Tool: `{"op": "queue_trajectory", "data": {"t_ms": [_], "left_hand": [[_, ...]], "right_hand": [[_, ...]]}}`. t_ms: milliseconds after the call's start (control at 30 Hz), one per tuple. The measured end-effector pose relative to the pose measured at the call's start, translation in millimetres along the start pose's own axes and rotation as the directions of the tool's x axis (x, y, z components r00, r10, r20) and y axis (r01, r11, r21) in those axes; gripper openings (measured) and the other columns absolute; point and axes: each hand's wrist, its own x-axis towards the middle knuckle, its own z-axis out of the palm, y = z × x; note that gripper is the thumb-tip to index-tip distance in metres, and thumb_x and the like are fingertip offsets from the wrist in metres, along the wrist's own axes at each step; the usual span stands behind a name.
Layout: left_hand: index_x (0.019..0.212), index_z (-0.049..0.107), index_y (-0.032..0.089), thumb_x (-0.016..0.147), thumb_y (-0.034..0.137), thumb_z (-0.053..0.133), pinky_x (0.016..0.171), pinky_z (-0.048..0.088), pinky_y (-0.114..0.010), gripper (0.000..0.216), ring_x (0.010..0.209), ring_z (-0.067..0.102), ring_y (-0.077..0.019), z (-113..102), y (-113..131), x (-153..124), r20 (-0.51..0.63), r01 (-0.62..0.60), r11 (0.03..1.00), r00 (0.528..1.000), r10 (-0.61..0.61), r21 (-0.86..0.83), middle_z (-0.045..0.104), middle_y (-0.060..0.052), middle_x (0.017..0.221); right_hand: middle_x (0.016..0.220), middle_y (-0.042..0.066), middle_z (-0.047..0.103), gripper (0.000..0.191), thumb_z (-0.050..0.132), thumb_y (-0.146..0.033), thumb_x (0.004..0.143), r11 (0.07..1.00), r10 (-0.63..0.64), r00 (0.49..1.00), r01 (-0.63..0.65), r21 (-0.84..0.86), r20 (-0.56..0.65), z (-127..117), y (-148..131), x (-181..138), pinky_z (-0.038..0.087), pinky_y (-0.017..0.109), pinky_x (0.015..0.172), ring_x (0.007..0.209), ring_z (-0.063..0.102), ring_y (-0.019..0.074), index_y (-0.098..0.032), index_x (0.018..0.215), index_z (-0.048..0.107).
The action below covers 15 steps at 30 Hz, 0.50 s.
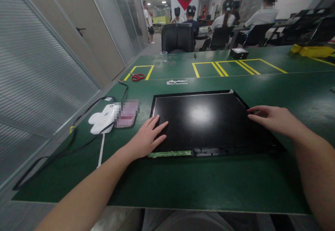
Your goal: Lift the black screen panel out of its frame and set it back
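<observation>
A black display panel [209, 122] lies flat on the green table, with a light reflected in its glossy face. Along its near edge runs a narrow green circuit board [170, 153], exposed at the left half. My left hand [149, 136] rests on the panel's left side, fingers spread and stretched out. At the right edge, my right hand [272, 118] has thumb and fingertips closed together on the panel's rim. A small whitish tab shows at the panel's far right corner.
Left of the panel are a pink phone [127, 114], a white cloud-shaped pad [103, 119] and black cables [70, 149]. Beyond lie white plastic strips [177, 82], red-handled scissors [138, 77], a clear cup [163, 56] and a black box [239, 53]. People sit farther back.
</observation>
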Motion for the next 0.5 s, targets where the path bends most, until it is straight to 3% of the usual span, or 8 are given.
{"op": "queue_trajectory", "data": {"t_ms": [133,267,500], "left_hand": [[0.159,0.047,0.025,0.107,0.048,0.045,0.124,0.029,-0.061,0.057,0.159,0.023,-0.0397,0.2,-0.3,-0.1,0.006,0.005,1.0,1.0,-0.005,0.001,0.028,-0.014,0.174],[0.159,0.046,0.027,0.107,0.05,0.043,0.123,0.03,-0.062,0.057,0.159,0.023,-0.0397,0.4,-1.1,-0.2,-0.008,-0.012,1.0,1.0,0.012,-0.007,0.028,-0.013,0.174],[0.16,0.046,0.026,0.107,0.05,0.044,0.124,0.029,-0.06,0.058,0.159,0.024,-0.04,-2.9,1.2,-0.2,0.02,0.014,1.0,1.0,-0.014,0.001,0.027,-0.014,0.174]], "right_hand": [[0.111,0.011,0.077,0.083,0.067,-0.072,0.063,0.997,-0.075,0.988,0.075,0.005,0.136,-4.8,3.5,-5.9,0.055,0.044,0.078,0.082,0.07,0.03,-0.027,0.133,0.067],[0.13,0.017,0.066,0.117,0.074,-0.075,0.053,0.987,-0.157,0.948,0.16,0.012,0.276,-8.7,5.4,-16.1,0.057,0.045,0.078,0.087,0.069,0.0309,-0.026,0.157,0.047],[0.13,0.014,0.059,0.135,0.079,-0.069,0.051,0.987,-0.148,0.909,0.163,-0.006,0.39,-9.2,-2.6,-27.0,0.058,0.042,0.088,0.105,0.067,0.0331,-0.028,0.168,0.025]]}}
